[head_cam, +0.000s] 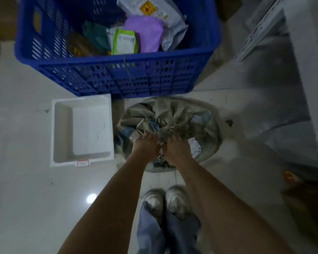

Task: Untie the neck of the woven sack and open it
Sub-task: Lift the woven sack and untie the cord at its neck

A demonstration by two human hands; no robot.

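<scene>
While both hands work the bunched neck, the grey-brown woven sack (170, 125) stands upright.
Left hand (148, 146) and right hand (174, 148) pinch its frayed gathered fabric, fingers closed.

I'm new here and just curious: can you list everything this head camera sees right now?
woven sack: one, tan-grey, on the floor in front of the feet, neck bunched
crate: one, blue, perforated, beyond the sack
packages: several, white, purple, green, inside the crate
tray: one, white, on the floor left of the sack
metal rack: one, grey, upper right
shoes: two, white, at the bottom
left hand: gripping the sack's neck
right hand: gripping the neck beside it
</scene>
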